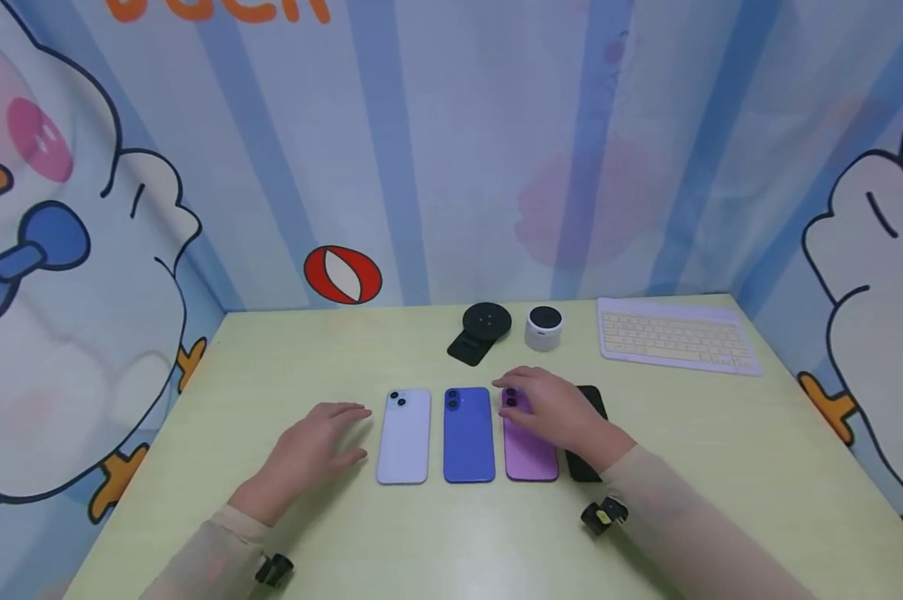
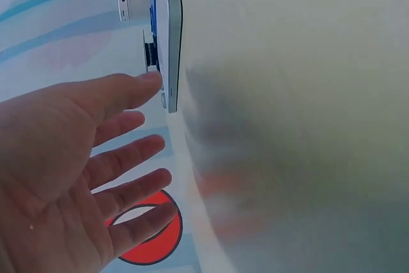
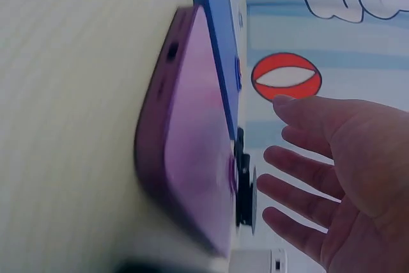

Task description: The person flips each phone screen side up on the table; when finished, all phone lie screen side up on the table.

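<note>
Four phones lie in a row in the head view: white (image 1: 403,437), blue (image 1: 469,437), purple (image 1: 531,458) and black (image 1: 582,468). My left hand (image 1: 308,450) is just left of the white phone, fingers spread and holding nothing; the left wrist view shows its open palm (image 2: 70,177) near that phone's edge (image 2: 171,43). Over the upper part of the purple phone hovers my right hand (image 1: 556,408), partly hiding it and the black one. In the right wrist view the hand (image 3: 351,177) has extended fingers, apart from the purple phone (image 3: 198,139).
Behind the phones stand a black round-topped stand (image 1: 486,321) and a small white cylinder with a dark top (image 1: 544,329). A pale keyboard (image 1: 676,337) lies at the back right of the table (image 1: 271,350). A striped curtain (image 1: 466,150) hangs behind.
</note>
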Demonstrator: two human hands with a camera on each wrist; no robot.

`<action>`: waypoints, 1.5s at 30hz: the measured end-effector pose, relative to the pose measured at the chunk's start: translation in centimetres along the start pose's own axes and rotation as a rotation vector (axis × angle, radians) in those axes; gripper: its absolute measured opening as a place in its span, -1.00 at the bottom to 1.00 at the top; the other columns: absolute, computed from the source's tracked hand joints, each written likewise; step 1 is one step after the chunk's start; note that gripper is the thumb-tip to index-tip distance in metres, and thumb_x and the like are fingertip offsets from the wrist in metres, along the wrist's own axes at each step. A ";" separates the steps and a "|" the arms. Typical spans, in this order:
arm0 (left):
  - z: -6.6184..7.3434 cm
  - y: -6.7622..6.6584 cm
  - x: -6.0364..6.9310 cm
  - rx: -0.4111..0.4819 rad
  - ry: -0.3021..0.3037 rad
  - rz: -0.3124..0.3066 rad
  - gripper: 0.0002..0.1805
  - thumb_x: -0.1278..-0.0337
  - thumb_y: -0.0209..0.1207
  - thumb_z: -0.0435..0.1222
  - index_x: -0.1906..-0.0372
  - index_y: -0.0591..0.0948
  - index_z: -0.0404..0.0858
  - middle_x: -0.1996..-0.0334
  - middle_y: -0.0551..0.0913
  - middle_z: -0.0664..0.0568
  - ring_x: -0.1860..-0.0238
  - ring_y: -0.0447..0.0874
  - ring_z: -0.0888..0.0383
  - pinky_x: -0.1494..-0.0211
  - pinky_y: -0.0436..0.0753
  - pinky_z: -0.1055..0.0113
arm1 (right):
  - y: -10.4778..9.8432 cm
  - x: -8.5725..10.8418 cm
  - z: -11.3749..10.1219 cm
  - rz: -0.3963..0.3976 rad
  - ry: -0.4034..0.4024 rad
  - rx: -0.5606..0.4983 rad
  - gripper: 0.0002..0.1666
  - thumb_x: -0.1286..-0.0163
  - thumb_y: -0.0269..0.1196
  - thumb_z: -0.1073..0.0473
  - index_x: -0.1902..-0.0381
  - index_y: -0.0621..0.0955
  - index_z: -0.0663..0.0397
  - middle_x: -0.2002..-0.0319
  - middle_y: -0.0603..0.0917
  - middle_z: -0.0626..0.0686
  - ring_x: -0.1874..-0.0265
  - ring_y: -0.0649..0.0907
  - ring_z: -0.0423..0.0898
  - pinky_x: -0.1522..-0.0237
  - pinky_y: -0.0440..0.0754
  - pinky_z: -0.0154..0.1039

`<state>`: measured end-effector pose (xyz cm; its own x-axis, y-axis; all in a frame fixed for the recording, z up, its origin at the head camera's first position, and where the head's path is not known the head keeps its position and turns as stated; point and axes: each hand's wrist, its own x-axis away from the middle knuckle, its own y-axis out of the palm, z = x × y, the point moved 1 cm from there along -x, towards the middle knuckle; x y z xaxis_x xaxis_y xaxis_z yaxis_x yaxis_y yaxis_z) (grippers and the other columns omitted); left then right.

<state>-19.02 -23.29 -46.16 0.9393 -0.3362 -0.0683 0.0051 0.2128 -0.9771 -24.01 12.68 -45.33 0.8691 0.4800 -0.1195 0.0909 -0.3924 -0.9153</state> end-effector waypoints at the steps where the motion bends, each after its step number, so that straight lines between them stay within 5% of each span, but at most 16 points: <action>1: 0.1 0.1 0.0 0.015 -0.003 -0.011 -0.35 -0.13 0.48 -0.13 -0.34 0.60 -0.17 -0.33 0.59 -0.08 -0.38 0.51 -0.13 -0.28 0.61 -0.06 | 0.3 -0.3 -0.3 -0.002 -0.015 -0.013 -0.46 -0.39 0.39 -0.01 -0.28 0.65 0.01 -0.29 0.65 0.08 -0.31 0.60 0.06 -0.33 0.56 0.05; 13: 0.5 0.6 -0.3 0.137 0.002 -0.093 -0.27 0.02 0.55 -0.01 -0.31 0.63 -0.11 -0.32 0.61 0.03 -0.35 0.47 -0.02 -0.35 0.55 -0.02 | 3.7 -4.4 -3.0 -0.108 -0.143 -0.114 -0.45 -0.40 0.40 0.03 -0.30 0.63 0.07 -0.30 0.64 0.07 -0.37 0.55 0.03 -0.45 0.44 -0.02; 26: 0.6 1.3 -0.7 0.161 -0.038 -0.165 -0.17 0.20 0.61 0.10 -0.30 0.64 0.01 -0.34 0.59 0.17 -0.36 0.39 0.06 -0.43 0.49 0.02 | 5.3 -6.6 -4.6 -0.224 -0.098 -0.150 -0.23 -0.32 0.46 -0.08 -0.41 0.54 0.04 -0.41 0.50 0.14 -0.46 0.43 0.10 -0.50 0.35 0.01; 45: 0.7 1.4 -0.7 0.142 -0.029 -0.134 -0.06 0.30 0.63 0.16 -0.34 0.62 -0.02 -0.40 0.52 0.14 -0.36 0.36 0.06 -0.38 0.53 0.04 | 6.0 -7.2 -5.3 -0.180 -0.093 -0.253 -0.21 -0.17 0.57 0.06 -0.34 0.60 0.17 -0.34 0.56 0.15 -0.40 0.48 0.13 -0.47 0.38 0.05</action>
<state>-19.48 -22.13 -47.32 0.9366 -0.3438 0.0681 0.1770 0.2964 -0.9385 -27.12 2.71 -47.96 0.7810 0.6245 -0.0098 0.3669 -0.4715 -0.8019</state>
